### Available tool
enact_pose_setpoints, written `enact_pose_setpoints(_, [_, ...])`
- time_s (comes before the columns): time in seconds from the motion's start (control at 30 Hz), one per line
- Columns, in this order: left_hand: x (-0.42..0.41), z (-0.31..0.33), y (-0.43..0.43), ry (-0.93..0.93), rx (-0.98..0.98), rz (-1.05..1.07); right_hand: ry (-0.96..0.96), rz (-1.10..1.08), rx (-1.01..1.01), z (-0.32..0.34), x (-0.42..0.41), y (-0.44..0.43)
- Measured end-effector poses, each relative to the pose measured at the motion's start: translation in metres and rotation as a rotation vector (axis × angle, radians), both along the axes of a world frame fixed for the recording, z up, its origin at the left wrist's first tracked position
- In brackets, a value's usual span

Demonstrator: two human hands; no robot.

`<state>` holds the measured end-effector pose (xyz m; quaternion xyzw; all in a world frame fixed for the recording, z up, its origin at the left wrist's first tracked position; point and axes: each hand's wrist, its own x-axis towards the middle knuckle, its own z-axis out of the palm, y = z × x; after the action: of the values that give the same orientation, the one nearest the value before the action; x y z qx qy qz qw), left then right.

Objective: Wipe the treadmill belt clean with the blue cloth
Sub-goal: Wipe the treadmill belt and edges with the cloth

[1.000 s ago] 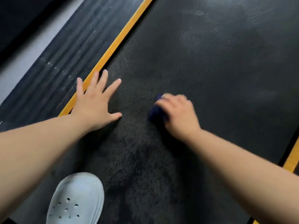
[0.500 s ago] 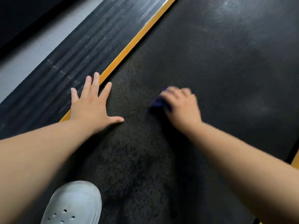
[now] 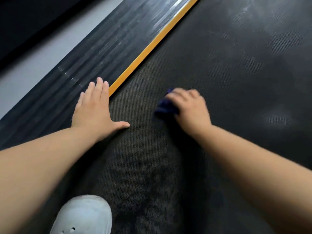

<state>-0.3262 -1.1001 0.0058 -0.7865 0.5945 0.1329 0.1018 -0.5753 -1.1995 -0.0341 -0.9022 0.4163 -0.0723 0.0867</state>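
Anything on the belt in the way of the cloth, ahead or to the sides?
Nothing visible ahead of the blue cloth, gripped by the right hand, on the belt. The left hand rests flat to its left by the yellow stripe; a white shoe stands nearer the person.

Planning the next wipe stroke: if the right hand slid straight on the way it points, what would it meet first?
The right hand, gripping the blue cloth, angles forward and leftward. Ahead lies only bare belt, then probably the yellow edge strip; motion blur makes the line approximate.
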Motion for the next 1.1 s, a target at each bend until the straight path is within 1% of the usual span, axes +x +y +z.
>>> enact_pose_setpoints(0.07, [0.007, 0.001, 0.002, 0.016, 0.023, -0.033, 0.008, -0.294, 0.036, 0.004, 0.006, -0.023])
enact_pose_setpoints(0.1, [0.008, 0.001, 0.002, 0.016, 0.040, -0.049, 0.029, -0.375, 0.057, 0.004, 0.012, -0.022])
enact_pose_setpoints(0.13, [0.008, 0.001, 0.003, 0.007, 0.051, -0.063, 0.029, -0.398, 0.070, 0.005, 0.019, -0.014])
enact_pose_setpoints(0.17, [0.009, 0.000, 0.003, -0.007, 0.057, -0.075, 0.009, -0.360, 0.076, 0.005, 0.027, 0.000])
enact_pose_setpoints(0.2, [0.009, 0.000, 0.002, -0.019, 0.063, -0.083, -0.031, -0.263, 0.079, 0.005, 0.035, 0.020])
enact_pose_setpoints(0.27, [0.009, 0.000, 0.003, -0.027, 0.063, -0.094, -0.072, 0.030, 0.117, 0.001, 0.045, 0.061])
enact_pose_setpoints(0.3, [0.009, 0.000, 0.003, -0.029, 0.062, -0.097, -0.058, 0.161, 0.137, 0.000, 0.046, 0.071])
enact_pose_setpoints(0.37, [0.011, 0.000, 0.003, -0.020, 0.068, -0.100, -0.008, 0.341, 0.106, 0.002, 0.040, 0.051])
enact_pose_setpoints(0.4, [0.012, 0.001, 0.003, -0.010, 0.071, -0.102, 0.014, 0.366, 0.057, 0.002, 0.035, 0.034])
enact_pose_setpoints(0.43, [0.013, 0.002, 0.003, 0.001, 0.072, -0.107, 0.014, 0.322, 0.006, 0.002, 0.030, 0.017])
enact_pose_setpoints(0.47, [0.015, 0.003, 0.003, 0.007, 0.071, -0.110, 0.000, 0.209, -0.016, 0.002, 0.026, 0.000])
enact_pose_setpoints(0.57, [0.014, 0.008, 0.003, 0.019, 0.069, -0.102, -0.009, -0.310, 0.027, 0.004, 0.027, -0.028])
enact_pose_setpoints(0.6, [0.013, 0.009, 0.002, 0.027, 0.061, -0.086, 0.009, -0.440, 0.051, 0.003, 0.035, -0.026])
enact_pose_setpoints(0.63, [0.011, 0.011, 0.001, 0.035, 0.063, -0.070, 0.017, -0.492, 0.069, 0.005, 0.047, -0.018])
enact_pose_setpoints(0.67, [0.009, 0.012, 0.001, 0.040, 0.070, -0.056, 0.008, -0.459, 0.078, 0.007, 0.059, -0.004])
enact_pose_setpoints(0.7, [0.009, 0.013, 0.000, 0.043, 0.078, -0.045, -0.025, -0.355, 0.078, 0.007, 0.071, 0.011])
enact_pose_setpoints(0.73, [0.009, 0.012, 0.000, 0.045, 0.086, -0.041, -0.051, -0.196, 0.085, 0.004, 0.077, 0.027])
enact_pose_setpoints(0.8, [0.015, 0.014, -0.001, 0.049, 0.098, -0.041, -0.056, 0.190, 0.119, 0.001, 0.079, 0.048])
enact_pose_setpoints(0.83, [0.020, 0.016, 0.000, 0.045, 0.105, -0.059, -0.038, 0.334, 0.106, 0.002, 0.075, 0.042])
enact_pose_setpoints(0.87, [0.025, 0.018, 0.000, 0.035, 0.114, -0.087, -0.018, 0.394, 0.059, 0.002, 0.069, 0.029])
enact_pose_setpoints(0.9, [0.029, 0.019, 0.000, 0.022, 0.122, -0.117, -0.005, 0.358, 0.018, 0.004, 0.062, 0.013])
enact_pose_setpoints(0.93, [0.032, 0.019, 0.000, 0.005, 0.128, -0.144, -0.023, 0.234, -0.020, 0.004, 0.057, -0.004])
enact_pose_setpoints(0.97, [0.034, 0.019, 0.000, -0.019, 0.135, -0.170, -0.047, 0.056, -0.034, 0.006, 0.051, -0.021])
enact_pose_setpoints(1.03, [0.032, 0.015, 0.000, -0.072, 0.144, -0.195, -0.039, -0.264, 0.046, 0.009, 0.051, -0.045])
enact_pose_setpoints(1.07, [0.031, 0.012, 0.000, -0.081, 0.138, -0.191, -0.018, -0.365, 0.071, 0.010, 0.058, -0.049])
enact_pose_setpoints(1.1, [0.030, 0.011, -0.001, -0.074, 0.133, -0.182, -0.011, -0.416, 0.090, 0.011, 0.068, -0.045])
